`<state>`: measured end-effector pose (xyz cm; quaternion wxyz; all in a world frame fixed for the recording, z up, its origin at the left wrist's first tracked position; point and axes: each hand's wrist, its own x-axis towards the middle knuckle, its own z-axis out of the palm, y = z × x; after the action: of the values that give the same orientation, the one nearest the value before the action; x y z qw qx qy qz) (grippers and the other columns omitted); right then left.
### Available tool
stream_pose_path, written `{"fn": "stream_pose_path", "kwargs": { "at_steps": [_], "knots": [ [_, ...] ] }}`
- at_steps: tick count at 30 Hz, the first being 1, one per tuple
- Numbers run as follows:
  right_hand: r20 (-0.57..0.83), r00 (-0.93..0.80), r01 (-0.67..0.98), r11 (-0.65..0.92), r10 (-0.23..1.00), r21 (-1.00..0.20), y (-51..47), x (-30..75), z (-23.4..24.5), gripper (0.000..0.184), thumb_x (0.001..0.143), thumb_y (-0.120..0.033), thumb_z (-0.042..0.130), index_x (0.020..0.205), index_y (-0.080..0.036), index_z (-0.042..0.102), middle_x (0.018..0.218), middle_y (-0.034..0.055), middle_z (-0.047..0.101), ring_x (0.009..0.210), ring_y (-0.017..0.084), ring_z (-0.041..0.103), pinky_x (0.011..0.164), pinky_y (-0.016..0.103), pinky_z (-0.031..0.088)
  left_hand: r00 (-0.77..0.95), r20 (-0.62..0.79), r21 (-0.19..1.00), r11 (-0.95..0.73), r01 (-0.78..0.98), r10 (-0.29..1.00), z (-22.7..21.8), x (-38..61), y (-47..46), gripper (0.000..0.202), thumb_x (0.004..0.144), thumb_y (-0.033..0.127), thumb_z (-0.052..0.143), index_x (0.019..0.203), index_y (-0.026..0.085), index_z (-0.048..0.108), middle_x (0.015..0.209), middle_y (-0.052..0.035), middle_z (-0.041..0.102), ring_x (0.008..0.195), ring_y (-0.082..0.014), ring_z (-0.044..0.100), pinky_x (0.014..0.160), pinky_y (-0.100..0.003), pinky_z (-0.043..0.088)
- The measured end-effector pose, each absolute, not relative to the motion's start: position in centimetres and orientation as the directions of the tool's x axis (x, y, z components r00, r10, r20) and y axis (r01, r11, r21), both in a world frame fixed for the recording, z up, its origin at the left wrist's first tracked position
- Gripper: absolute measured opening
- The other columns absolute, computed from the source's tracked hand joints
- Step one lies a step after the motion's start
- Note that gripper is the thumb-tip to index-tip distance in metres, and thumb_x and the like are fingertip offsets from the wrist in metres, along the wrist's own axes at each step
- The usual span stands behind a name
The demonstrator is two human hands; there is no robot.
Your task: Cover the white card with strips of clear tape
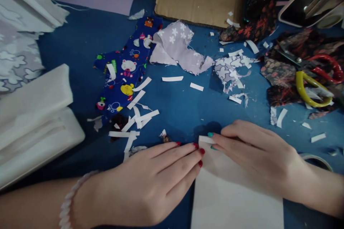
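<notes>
A white sheet or board point(236, 200) lies at the bottom centre, its lower end out of view. My left hand point(158, 182), with red nails and a beaded bracelet, lies flat with fingers stretched out, fingertips touching the sheet's upper left edge. My right hand point(260, 154), with teal nails, has its fingers closed at the sheet's top edge. Between those fingertips is a short white strip point(205, 139), lying along that edge at the corner. Whether the strip is stuck down I cannot tell.
Red-and-yellow scissors point(303, 64) rest on dark floral scraps point(279, 75) at right. Blue printed fabric point(129, 68), lilac fabric point(182, 46) and white strips point(172, 78) litter the blue table. Cardboard point(199, 0) lies behind; a tape roll point(318, 161) sits behind my right wrist.
</notes>
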<state>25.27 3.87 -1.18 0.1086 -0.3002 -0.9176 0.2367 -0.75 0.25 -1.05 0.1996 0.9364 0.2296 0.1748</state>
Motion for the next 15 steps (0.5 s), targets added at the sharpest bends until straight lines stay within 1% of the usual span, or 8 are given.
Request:
{"fn": "stream_pose_path", "kwargs": {
  "at_steps": [3, 5, 9, 15],
  "knots": [
    [0.012, -0.815, 0.498, 0.71, 0.58, -0.498, 3.84, 25.43, -1.36, 0.024, 0.101, -0.017, 0.038, 0.102, -0.018, 0.061, 0.087, 0.0032, 0.06, 0.08, 0.014, 0.058, 0.072, 0.026, 0.049, 0.845, 0.252, 0.348, -0.859, 0.375, 0.471, -1.07, -0.58, 0.04, 0.039, 0.096, 0.008, 0.035, 0.113, 0.01, 0.07, 0.124, -0.012, 0.069, 0.115, -0.0243, 0.065, 0.098, -0.034, 0.053],
    [0.03, -0.826, 0.485, 0.736, 0.563, -0.473, 3.88, 25.48, -1.38, 0.021, 0.101, -0.016, 0.039, 0.102, -0.016, 0.06, 0.088, 0.0033, 0.057, 0.08, 0.014, 0.056, 0.072, 0.026, 0.048, 0.836, 0.244, 0.314, -0.856, 0.411, 0.491, -1.07, -0.57, -0.23, 0.04, 0.099, 0.008, 0.033, 0.115, 0.011, 0.069, 0.125, -0.0099, 0.069, 0.118, -0.0231, 0.062, 0.101, -0.035, 0.051],
    [0.087, -0.834, 0.461, 0.775, 0.544, -0.433, 4.05, 25.32, -1.06, 0.018, 0.1, -0.013, 0.042, 0.101, -0.012, 0.06, 0.087, 0.0045, 0.055, 0.079, 0.014, 0.051, 0.071, 0.027, 0.046, 0.826, 0.246, 0.286, -0.852, 0.438, 0.508, -1.02, -0.71, -0.63, 0.041, 0.101, 0.008, 0.029, 0.115, 0.012, 0.068, 0.125, -0.0071, 0.069, 0.12, -0.0211, 0.06, 0.104, -0.035, 0.047],
    [0.074, -0.83, 0.459, 0.754, 0.552, -0.47, 3.98, 25.18, -0.91, 0.02, 0.101, -0.013, 0.04, 0.102, -0.012, 0.06, 0.089, 0.0049, 0.055, 0.081, 0.015, 0.05, 0.071, 0.026, 0.045, 0.826, 0.247, 0.275, -0.854, 0.442, 0.507, -1.26, -0.66, -0.5, 0.042, 0.101, 0.008, 0.029, 0.115, 0.014, 0.068, 0.125, -0.0061, 0.068, 0.12, -0.0203, 0.059, 0.105, -0.034, 0.044]
  ]
}}
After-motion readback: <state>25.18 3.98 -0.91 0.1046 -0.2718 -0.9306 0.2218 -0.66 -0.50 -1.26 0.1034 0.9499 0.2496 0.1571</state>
